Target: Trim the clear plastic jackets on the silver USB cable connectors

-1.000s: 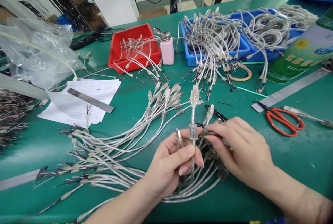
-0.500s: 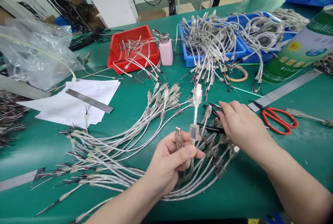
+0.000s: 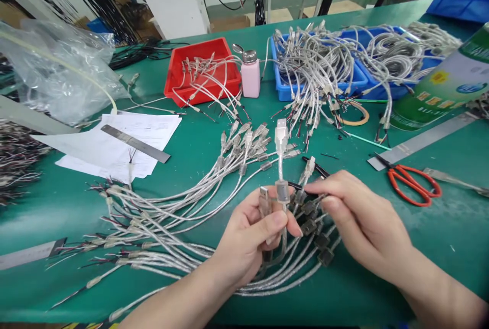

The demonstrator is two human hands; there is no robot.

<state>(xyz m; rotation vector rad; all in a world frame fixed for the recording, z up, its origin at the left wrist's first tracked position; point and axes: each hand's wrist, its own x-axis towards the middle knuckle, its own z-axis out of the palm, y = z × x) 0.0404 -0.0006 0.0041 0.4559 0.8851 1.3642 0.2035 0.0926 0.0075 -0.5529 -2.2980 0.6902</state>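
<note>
My left hand (image 3: 254, 232) is closed around USB cables. One USB cable (image 3: 281, 138) stands upright from the fingers, its plug on top and a clear-coated ferrite block (image 3: 282, 192) just above the thumb. A second USB plug (image 3: 264, 200) pokes up beside it from the same grip. My right hand (image 3: 362, 227) is over the pile of cables, index finger and thumb apart, with no held thing visible. Its index fingertip is by a black-handled tool (image 3: 319, 167), partly hidden, whose kind I cannot make out. Several more silver cables (image 3: 171, 217) spread leftward, bare wire ends at the left.
A red tray (image 3: 204, 79) and blue bins (image 3: 282, 87) hold cables behind. A pink pump bottle (image 3: 251, 77) stands between them. At right lie orange-handled scissors (image 3: 414, 184) and a steel ruler (image 3: 424, 138), near a green can (image 3: 439, 89). Papers (image 3: 107, 140) carry another ruler (image 3: 133, 143).
My right hand has shifted down and its fingers have come away from the grey tip of the tool they held. The upright cable in my left hand has tipped slightly left.
</note>
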